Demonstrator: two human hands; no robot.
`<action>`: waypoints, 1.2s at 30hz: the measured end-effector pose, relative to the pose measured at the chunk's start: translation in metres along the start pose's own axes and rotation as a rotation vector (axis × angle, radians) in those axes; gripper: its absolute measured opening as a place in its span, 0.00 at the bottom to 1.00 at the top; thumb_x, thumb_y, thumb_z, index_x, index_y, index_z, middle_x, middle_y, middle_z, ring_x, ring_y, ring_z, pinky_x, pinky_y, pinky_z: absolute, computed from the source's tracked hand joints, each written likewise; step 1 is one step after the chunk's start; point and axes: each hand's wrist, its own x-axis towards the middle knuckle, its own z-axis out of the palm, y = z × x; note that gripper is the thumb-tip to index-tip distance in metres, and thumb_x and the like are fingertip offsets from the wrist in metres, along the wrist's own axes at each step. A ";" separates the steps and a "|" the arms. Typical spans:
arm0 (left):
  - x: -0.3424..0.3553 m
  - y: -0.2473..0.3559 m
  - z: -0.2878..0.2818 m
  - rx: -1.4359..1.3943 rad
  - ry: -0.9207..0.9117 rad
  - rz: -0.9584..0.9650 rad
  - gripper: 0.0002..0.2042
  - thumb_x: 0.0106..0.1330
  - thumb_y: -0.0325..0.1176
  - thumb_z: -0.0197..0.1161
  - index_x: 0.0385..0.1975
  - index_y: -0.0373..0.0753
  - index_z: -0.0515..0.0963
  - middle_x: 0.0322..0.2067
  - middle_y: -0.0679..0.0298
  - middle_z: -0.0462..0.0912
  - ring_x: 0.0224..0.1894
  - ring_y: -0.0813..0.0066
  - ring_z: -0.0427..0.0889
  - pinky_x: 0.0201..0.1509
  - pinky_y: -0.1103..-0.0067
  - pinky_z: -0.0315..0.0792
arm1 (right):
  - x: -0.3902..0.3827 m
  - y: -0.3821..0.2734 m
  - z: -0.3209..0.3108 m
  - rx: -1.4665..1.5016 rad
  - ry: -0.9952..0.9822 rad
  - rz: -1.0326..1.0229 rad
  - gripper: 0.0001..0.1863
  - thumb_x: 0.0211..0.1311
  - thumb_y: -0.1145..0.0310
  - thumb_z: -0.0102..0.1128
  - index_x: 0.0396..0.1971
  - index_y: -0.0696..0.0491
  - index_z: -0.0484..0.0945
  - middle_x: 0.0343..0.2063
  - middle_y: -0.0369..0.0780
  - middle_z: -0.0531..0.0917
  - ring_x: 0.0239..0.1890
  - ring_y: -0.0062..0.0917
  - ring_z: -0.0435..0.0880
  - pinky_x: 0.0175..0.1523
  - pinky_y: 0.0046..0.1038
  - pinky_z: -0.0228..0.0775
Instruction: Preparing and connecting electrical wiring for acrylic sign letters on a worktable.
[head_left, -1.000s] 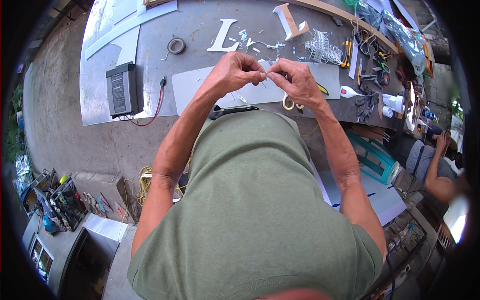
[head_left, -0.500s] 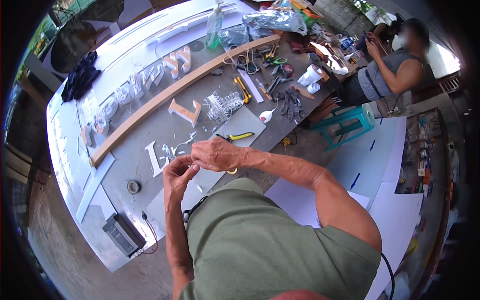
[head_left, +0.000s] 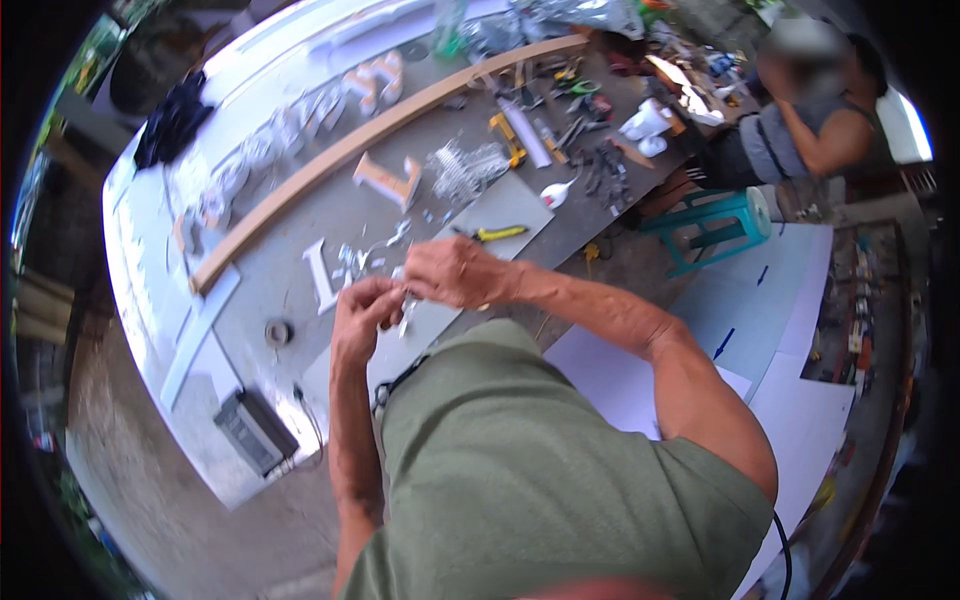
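My left hand [head_left: 365,305] and my right hand [head_left: 455,270] meet over a grey board [head_left: 528,205], fingertips pinched together on something small, blurred and hidden by the fingers. Just beyond them lie small white pieces with thin wires [head_left: 355,262] and a flat white letter L [head_left: 322,275]. Yellow-handled pliers [head_left: 500,234] rest on the board beyond my right hand. Farther back are a wood-edged letter [head_left: 398,180], a tangle of white wired pieces [head_left: 465,165] and a dark tape roll [head_left: 278,332].
A long wooden strip [head_left: 300,180] crosses the worktable, with letter shapes behind it and tools at the right. A black-grey power box [head_left: 255,432] sits near the left corner. A seated person [head_left: 830,140] works at the right, beside a teal stool [head_left: 720,215].
The view has swung round, showing more of the table's back and the seated person. My hands stay pinched together above the board.
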 end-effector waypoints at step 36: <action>-0.021 -0.022 -0.002 0.015 0.044 -0.098 0.06 0.58 0.31 0.67 0.29 0.34 0.84 0.25 0.59 0.87 0.19 0.84 0.75 0.21 0.84 0.65 | -0.012 0.003 0.018 0.368 -0.279 0.367 0.10 0.66 0.65 0.64 0.35 0.57 0.84 0.20 0.32 0.79 0.20 0.12 0.70 0.25 0.20 0.63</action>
